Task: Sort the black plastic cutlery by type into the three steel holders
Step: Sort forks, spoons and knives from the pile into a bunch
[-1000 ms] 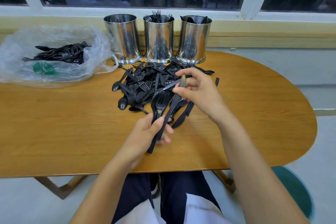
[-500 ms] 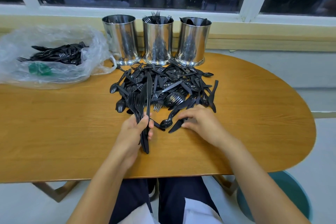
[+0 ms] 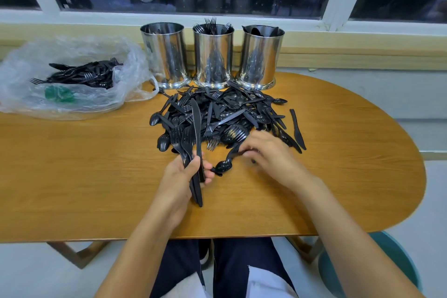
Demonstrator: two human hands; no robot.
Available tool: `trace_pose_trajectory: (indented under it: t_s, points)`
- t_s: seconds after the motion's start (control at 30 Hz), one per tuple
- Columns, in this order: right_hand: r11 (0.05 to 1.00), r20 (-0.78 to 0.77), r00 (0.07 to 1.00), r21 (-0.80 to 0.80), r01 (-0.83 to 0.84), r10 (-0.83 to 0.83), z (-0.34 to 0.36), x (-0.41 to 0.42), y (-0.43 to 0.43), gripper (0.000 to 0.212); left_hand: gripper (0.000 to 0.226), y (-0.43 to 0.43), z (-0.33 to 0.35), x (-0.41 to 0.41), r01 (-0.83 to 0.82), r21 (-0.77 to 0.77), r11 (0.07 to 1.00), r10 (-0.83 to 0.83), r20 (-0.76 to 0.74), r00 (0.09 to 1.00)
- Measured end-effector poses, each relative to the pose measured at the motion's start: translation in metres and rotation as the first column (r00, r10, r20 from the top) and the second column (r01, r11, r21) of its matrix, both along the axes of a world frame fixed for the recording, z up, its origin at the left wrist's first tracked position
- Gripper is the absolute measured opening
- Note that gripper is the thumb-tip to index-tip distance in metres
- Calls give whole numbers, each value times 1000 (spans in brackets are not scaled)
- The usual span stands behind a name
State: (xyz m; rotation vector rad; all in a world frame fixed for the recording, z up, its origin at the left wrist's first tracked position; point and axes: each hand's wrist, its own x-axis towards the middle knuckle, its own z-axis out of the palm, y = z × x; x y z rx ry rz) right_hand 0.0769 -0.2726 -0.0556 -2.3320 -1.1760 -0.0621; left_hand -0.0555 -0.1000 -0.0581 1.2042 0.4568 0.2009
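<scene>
Black plastic cutlery (image 3: pixel 217 113) lies heaped on a wooden table (image 3: pixel 96 176) before three steel holders (image 3: pixel 213 60), as the left hand (image 3: pixel 180 176) grips a bundle (image 3: pixel 196 191) of forks and a knife at the pile's near edge and the right hand (image 3: pixel 271 155), blurred, curls its fingers beside a spoon (image 3: pixel 223 166), its grasp unclear.

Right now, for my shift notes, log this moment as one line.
left hand: grips fork-and-knife bundle | right hand: over near edge of pile, grasp blurred | middle holder: forks showing | sorting: unfinished
</scene>
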Motion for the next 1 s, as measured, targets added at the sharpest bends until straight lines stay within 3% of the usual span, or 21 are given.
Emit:
trace_pose_trajectory:
  t_s: [0.07,0.13,0.2,0.27,0.4,0.5,0.63,0.67,0.8,0.9,1.0]
  points:
    - [959,-69,997,277,61,-44,14,-2,4,13,15,-1,1,2,-21,17,1000,20,15,1000]
    - [846,-231,973,515,137,-17,33,-8,9,5,15,-4,4,5,-34,25,999,33,30,999]
    - [767,-429,901,601,224,73,46,-13,18,10,15,-8,8,8,-20,43,999,18,47,999]
    - [777,-543,835,562,283,88,48,-16,30,17,16,-14,11,9,20,83,996,-24,56,998]
    - [774,-580,814,510,374,-11,38,-20,48,9,17,-25,15,7,94,181,979,-107,62,992]
    - [746,-626,780,523,412,9,31,-26,53,11,16,-26,13,5,89,278,956,-105,42,994]
    - [736,-788,582,515,440,202,33,-35,53,54,15,-26,11,3,98,345,933,-111,17,994]
    - [763,-792,580,491,421,190,35,-36,52,58,15,-27,11,3,112,362,926,-126,17,992]
    - [792,-720,691,457,404,64,37,-31,50,25,17,-33,14,-1,155,323,934,-178,44,983]
    - [754,-755,644,492,435,120,40,-29,49,18,22,-33,15,-4,177,291,940,-199,49,979]
    - [785,-810,551,469,405,199,44,-27,47,18,28,-31,16,-6,200,354,914,-225,30,974]
